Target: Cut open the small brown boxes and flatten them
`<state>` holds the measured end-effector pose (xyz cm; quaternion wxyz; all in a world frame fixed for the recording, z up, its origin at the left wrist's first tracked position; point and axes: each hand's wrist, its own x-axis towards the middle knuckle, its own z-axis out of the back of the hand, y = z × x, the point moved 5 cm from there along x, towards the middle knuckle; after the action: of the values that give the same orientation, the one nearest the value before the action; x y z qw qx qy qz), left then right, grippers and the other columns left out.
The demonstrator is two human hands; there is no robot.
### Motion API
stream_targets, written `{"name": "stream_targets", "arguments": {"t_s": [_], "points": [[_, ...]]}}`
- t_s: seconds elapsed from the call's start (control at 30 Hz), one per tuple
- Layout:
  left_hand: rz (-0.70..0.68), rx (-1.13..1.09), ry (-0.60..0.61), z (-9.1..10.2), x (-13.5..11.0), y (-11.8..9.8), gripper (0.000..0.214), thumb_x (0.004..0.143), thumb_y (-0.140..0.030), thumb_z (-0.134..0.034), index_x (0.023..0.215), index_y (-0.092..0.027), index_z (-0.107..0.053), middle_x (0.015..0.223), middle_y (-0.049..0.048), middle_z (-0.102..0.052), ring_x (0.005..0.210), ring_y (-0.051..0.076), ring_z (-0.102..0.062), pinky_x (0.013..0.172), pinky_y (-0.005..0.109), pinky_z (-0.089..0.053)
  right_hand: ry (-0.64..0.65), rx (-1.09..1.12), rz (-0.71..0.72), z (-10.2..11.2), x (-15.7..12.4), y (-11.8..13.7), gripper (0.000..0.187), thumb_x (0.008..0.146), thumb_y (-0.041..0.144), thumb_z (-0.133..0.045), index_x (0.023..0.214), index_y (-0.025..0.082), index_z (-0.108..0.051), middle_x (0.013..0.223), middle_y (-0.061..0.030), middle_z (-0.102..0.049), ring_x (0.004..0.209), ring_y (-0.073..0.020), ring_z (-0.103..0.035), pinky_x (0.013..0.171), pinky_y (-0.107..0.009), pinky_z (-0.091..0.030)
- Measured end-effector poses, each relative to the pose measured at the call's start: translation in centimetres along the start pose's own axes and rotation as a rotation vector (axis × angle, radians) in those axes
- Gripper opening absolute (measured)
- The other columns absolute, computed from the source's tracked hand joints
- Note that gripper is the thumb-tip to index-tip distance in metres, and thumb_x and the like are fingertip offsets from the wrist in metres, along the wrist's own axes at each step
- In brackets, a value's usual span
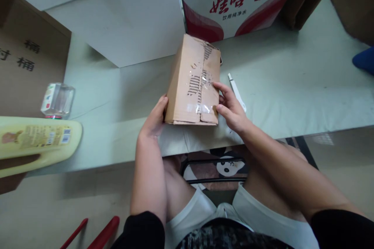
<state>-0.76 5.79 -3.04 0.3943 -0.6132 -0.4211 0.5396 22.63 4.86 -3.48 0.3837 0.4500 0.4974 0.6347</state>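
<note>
Centrally, a taped cardboard box (196, 81) on the bench (292, 85), between the two hands, left grip (154, 118) grasping its left side, right grip (232, 109) grasping its right edge, slim white cutter (236, 90) just beside the right grip, white-and-red carton (239, 27) beyond.
</note>
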Motion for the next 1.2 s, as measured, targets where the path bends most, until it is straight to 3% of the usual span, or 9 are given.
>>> {"name": "stream_targets", "arguments": {"t_s": [0.13, 0.23, 0.4, 0.5, 0.63, 0.8, 0.97, 1.1, 1.2], "points": [[0.165, 0.217, 0.176, -0.4, -0.7, 0.8, 0.043, 0.079, -0.056, -0.073, 0.103, -0.021, -0.075, 0.097, 0.0077, -0.077, 0.101, 0.030, -0.069, 0.087, 0.042, -0.057, -0.082, -0.030, 0.063, 1.0, -0.3, 1.0, 0.074, 0.088, 0.078, -0.045, 0.146, 0.033, -0.042, 0.163, -0.0069, -0.036, 0.144, -0.0320, -0.045, 0.114, -0.051, -0.046], [0.165, 0.386, 0.227, 0.0, -0.9, 1.0, 0.039, 0.070, -0.051, -0.082, 0.095, -0.021, -0.076, 0.094, 0.0083, -0.076, 0.103, 0.032, -0.068, 0.090, 0.043, -0.056, -0.107, -0.069, 0.094, 1.9, -0.8, 2.0, 0.062, 0.087, 0.077, -0.048, 0.124, 0.029, -0.060, 0.166, -0.0030, -0.031, 0.154, -0.0357, -0.030, 0.119, -0.056, -0.039], [-0.376, 0.237, -0.252, 2.4, -0.8, -2.5, 0.061, 0.078, -0.066, -0.069, 0.125, -0.029, -0.063, 0.136, 0.0088, -0.062, 0.135, 0.030, -0.054, 0.114, 0.045, -0.042, 0.146, 0.009, 0.081, 0.4, -1.2, 3.2, 0.047, 0.089, 0.070, -0.053, 0.108, 0.028, -0.064, 0.165, -0.0028, -0.034, 0.155, -0.0345, -0.031, 0.118, -0.061, -0.038], [-0.683, 0.217, -0.311, 2.2, -1.5, -4.4, 0.063, 0.076, -0.073, -0.065, 0.125, -0.033, -0.062, 0.143, 0.0054, -0.055, 0.142, 0.030, -0.046, 0.120, 0.046, -0.035, 0.276, 0.009, 0.155, -1.1, -1.5, 4.0, 0.047, 0.088, 0.068, -0.059, 0.115, 0.029, -0.058, 0.163, -0.0079, -0.037, 0.155, -0.0310, -0.031, 0.120, -0.059, -0.035], [-0.767, 0.416, -0.263, 0.9, -1.9, -5.0, 0.036, 0.076, -0.055, -0.071, 0.097, -0.026, -0.072, 0.139, 0.0067, -0.053, 0.143, 0.033, -0.041, 0.125, 0.051, -0.028, 0.257, -0.070, 0.163, -1.6, -1.6, 4.2, 0.042, 0.090, 0.062, -0.060, 0.115, 0.029, -0.053, 0.162, -0.0095, -0.037, 0.154, -0.0296, -0.032, 0.122, -0.058, -0.034], [-0.786, 0.401, -0.353, 0.5, -2.0, -4.6, 0.017, 0.074, -0.034, -0.061, 0.081, -0.024, -0.072, 0.132, 0.0060, -0.053, 0.136, 0.031, -0.043, 0.123, 0.051, -0.029, 0.239, -0.118, 0.164, -1.4, -1.9, 4.5, 0.042, 0.091, 0.061, -0.058, 0.117, 0.028, -0.055, 0.155, -0.0116, -0.044, 0.149, -0.0315, -0.040, 0.118, -0.057, -0.039], [-0.823, 0.396, -0.448, 0.5, -1.9, -4.5, 0.023, 0.069, -0.028, -0.053, 0.079, -0.023, -0.074, 0.122, 0.0079, -0.054, 0.128, 0.029, -0.049, 0.119, 0.047, -0.035, 0.016, -0.271, 0.204, 1.5, -2.3, 5.2, 0.036, 0.096, 0.053, -0.051, 0.118, 0.027, -0.059, 0.134, -0.0114, -0.062, 0.130, -0.0298, -0.058, 0.108, -0.052, -0.048], [-0.790, 0.430, -0.652, 1.2, -2.0, -4.2, 0.026, 0.070, -0.028, -0.050, 0.082, -0.020, -0.071, 0.117, 0.0098, -0.052, 0.128, 0.030, -0.049, 0.121, 0.047, -0.034, -0.294, -0.713, -0.085, 6.1, -2.6, 2.5, 0.032, 0.089, 0.042, -0.057, 0.114, 0.023, -0.064, 0.113, -0.0124, -0.067, 0.105, -0.0304, -0.064, 0.089, -0.049, -0.054], [-0.808, 0.479, -0.735, 0.8, -2.3, -4.2, 0.027, 0.074, -0.026, -0.048, 0.086, -0.019, -0.071, 0.118, 0.0098, -0.051, 0.126, 0.028, -0.051, 0.121, 0.047, -0.034, -0.241, -0.979, -0.260, 7.7, -2.5, -0.2, 0.048, 0.080, 0.041, -0.063, 0.123, 0.018, -0.064, 0.111, -0.0171, -0.067, 0.099, -0.0343, -0.063, 0.081, -0.050, -0.054]]}}
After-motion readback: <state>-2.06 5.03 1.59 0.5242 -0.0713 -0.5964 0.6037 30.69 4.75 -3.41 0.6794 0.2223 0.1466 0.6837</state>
